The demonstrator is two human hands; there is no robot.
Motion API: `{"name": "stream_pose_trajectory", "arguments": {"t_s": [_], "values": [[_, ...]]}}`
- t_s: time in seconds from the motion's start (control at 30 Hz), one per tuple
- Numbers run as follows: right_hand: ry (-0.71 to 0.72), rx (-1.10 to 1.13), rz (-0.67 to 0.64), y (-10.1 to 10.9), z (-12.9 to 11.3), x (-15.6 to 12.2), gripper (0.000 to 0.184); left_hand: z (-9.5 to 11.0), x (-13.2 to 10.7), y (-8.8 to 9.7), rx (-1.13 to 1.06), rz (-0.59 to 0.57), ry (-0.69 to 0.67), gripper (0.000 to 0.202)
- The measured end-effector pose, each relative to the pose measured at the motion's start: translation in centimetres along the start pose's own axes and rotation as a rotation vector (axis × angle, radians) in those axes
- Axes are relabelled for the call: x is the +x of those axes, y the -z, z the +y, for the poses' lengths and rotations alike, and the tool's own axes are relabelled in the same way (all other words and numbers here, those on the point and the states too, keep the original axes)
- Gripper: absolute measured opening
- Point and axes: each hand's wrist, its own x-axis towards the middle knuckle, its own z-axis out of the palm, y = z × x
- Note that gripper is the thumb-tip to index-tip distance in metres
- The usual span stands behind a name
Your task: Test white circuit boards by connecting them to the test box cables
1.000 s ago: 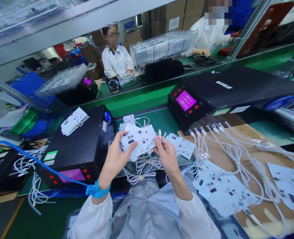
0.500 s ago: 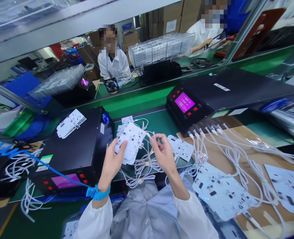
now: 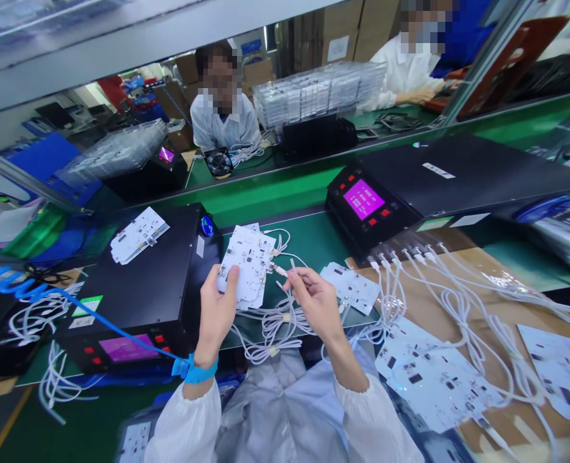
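Observation:
My left hand [image 3: 218, 310] grips white circuit boards [image 3: 247, 262], its thumb pressed on the top one. The boards overlap, and small dark parts dot their faces. Between the fingertips of my right hand [image 3: 316, 299] is the plug end of a white cable [image 3: 281, 271]. That plug sits close to the boards' right edge; whether it is inside a socket I cannot tell. Below the hands lies a coiled bundle of white cables [image 3: 285, 325]. Just right of my right hand rests another white board [image 3: 352, 287]. A blue strap [image 3: 200, 372] circles my left wrist.
A black box [image 3: 154, 270] at left carries stacked boards [image 3: 139, 235]. At right stands a black tester [image 3: 439, 180] with a lit magenta screen and several white cables plugged in. Larger white boards [image 3: 434, 373] lie on brown cardboard. Two people sit beyond the green divider.
The boards in my left hand have turned more upright and moved slightly left. My right hand has brought the cable plug lower, toward the boards' right edge.

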Motion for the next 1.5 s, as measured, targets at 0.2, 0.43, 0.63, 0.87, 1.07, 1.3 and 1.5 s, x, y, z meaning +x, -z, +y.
{"name": "stream_pose_trajectory", "arguments": {"t_s": [0.2,0.43,0.63,0.87,1.07,1.3,1.5], "values": [[0.014,-0.029,-0.065,0.6,0.4,-0.1,0.036,0.2,0.0,0.2,0.040,-0.023,0.000,0.045],[-0.003,-0.175,-0.157,2.2,-0.7,0.7,0.040,0.2,-0.4,0.9,0.178,-0.103,-0.046,0.041],[0.029,-0.255,-0.219,2.5,-1.2,0.7,0.037,0.2,-0.6,1.7,0.202,-0.173,-0.014,0.043],[0.078,-0.260,-0.214,2.0,-0.7,0.3,0.034,0.3,-0.5,2.4,0.228,-0.196,-0.019,0.047],[0.047,-0.214,-0.222,2.5,-0.7,0.1,0.032,0.1,-0.8,2.3,0.104,-0.199,0.058,0.056],[0.116,-0.274,-0.206,2.5,-1.3,-0.1,0.032,0.1,-0.9,2.2,0.136,-0.235,0.099,0.058],[0.160,-0.266,-0.186,2.1,-0.9,-0.4,0.028,0.0,-1.0,2.3,0.138,-0.242,0.080,0.058]]}}
